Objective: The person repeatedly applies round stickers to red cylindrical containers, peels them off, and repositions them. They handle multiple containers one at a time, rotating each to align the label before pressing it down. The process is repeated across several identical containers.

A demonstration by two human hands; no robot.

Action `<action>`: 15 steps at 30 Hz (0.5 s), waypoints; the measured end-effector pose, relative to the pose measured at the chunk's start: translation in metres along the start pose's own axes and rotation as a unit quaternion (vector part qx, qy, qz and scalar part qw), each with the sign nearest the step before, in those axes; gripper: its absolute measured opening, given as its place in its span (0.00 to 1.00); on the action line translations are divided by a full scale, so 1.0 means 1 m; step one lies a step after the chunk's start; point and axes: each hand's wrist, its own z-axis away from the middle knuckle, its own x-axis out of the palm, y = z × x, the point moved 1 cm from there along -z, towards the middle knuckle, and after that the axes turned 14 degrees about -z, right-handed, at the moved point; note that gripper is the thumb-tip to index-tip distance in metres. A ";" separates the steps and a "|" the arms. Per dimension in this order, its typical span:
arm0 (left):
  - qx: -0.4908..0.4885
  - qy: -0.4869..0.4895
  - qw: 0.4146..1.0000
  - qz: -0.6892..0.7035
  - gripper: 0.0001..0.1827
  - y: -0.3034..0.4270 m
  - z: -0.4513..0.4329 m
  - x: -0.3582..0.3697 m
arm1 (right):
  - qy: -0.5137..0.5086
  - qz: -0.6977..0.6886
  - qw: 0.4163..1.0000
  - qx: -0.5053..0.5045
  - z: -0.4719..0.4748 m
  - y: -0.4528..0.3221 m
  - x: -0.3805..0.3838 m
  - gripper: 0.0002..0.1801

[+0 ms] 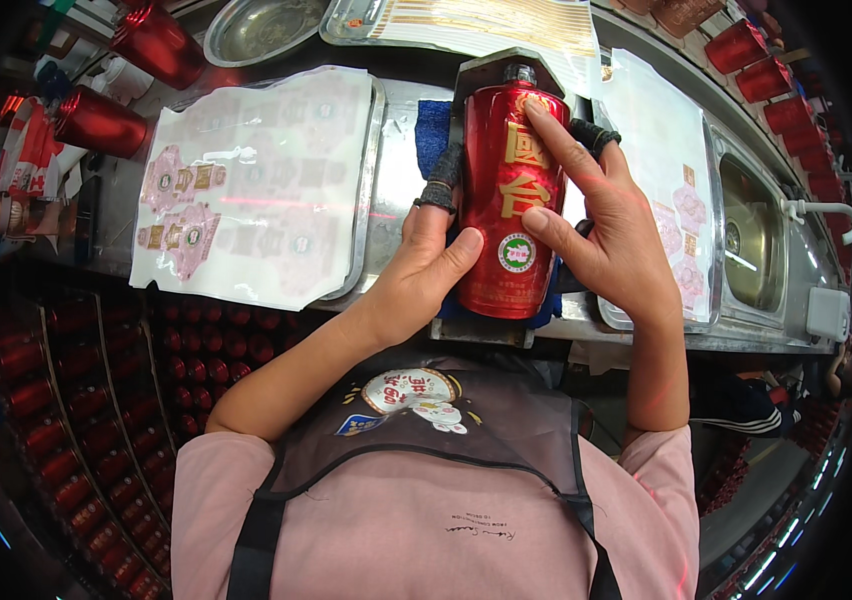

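Observation:
A glossy red bottle (497,157) with raised gold characters and a round green-and-white emblem lies in a metal holder (505,60) padded with blue cloth (432,135), its neck pointing away from me. Along the bottle's left side rests my left hand (433,247), thumb on the lower edge and dark finger covers on the fingers reaching beneath. My right hand (606,217) lies over the right side. Its index fingertip presses on the small gold emblem near the shoulder, and its thumb touches the front beside the lower character.
Left of the holder, a tray (358,255) bears a decal sheet (261,187); another decal sheet (655,165) lies right. Beyond are a metal basin (265,30) and a gold-striped sheet (486,26). Red bottles (100,124) stand left. A sink (752,232) is at right; racked bottles (208,367) fill below.

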 end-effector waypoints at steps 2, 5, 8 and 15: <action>0.004 0.000 1.000 -0.007 0.33 -0.001 0.000 -0.001 | -0.003 -0.001 1.000 0.014 0.000 -0.002 -0.001 0.43; -0.009 0.001 0.999 0.033 0.33 0.003 0.000 0.002 | -0.002 0.000 1.000 -0.001 0.000 -0.002 0.000 0.43; -0.020 -0.018 0.998 0.048 0.33 0.002 0.000 -0.001 | 0.003 0.008 1.000 -0.007 0.000 0.002 0.000 0.43; 0.000 0.023 0.996 0.083 0.34 0.025 -0.012 -0.001 | 0.047 -0.129 0.990 0.023 0.000 0.013 -0.002 0.44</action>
